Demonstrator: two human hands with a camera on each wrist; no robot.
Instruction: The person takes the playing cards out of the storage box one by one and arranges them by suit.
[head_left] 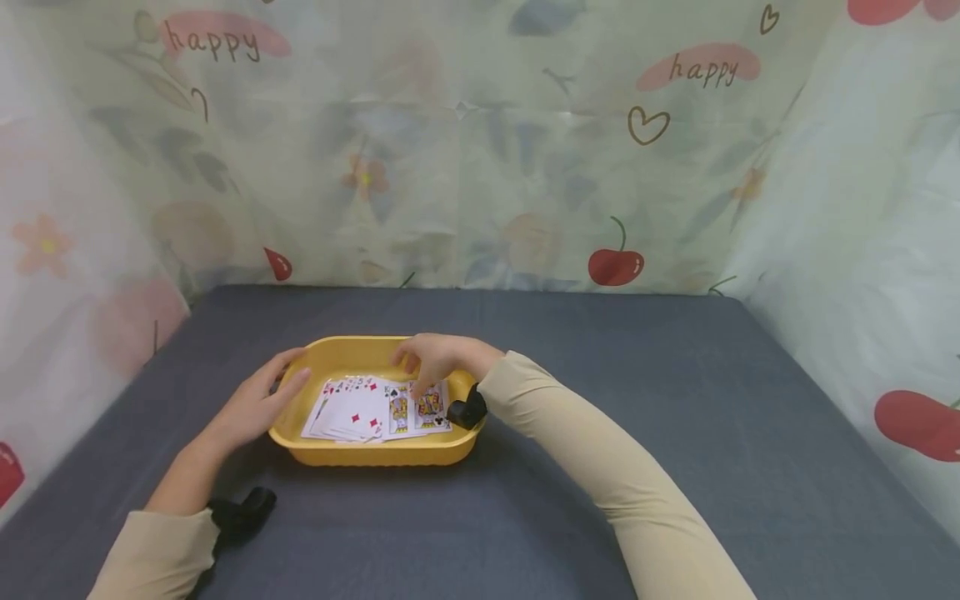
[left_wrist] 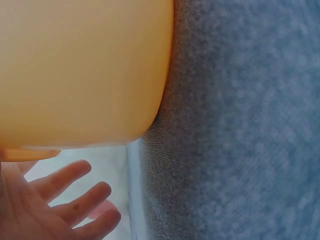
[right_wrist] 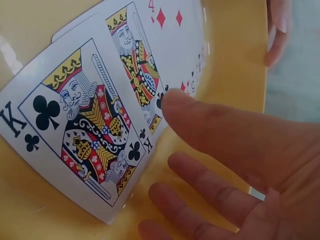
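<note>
As our left hand (head_left: 251,410) flanks a yellow tray (head_left: 375,455), our right hand (head_left: 441,354) hangs over the playing cards (head_left: 348,410)

We spread the fingers of the left hand at the tray's left rim. Inside the tray, which sits on a grey-blue cloth (head_left: 525,508), overlapping cards lie face up: a four of diamonds (right_wrist: 170,37), then the king of spades (right_wrist: 131,60), partly covered by the king of clubs (right_wrist: 82,115) at the right end. Over these kings, the right hand's fingers bend loosely with gaps between them, the thumb apart; we cannot tell whether its tip touches a card.
</note>
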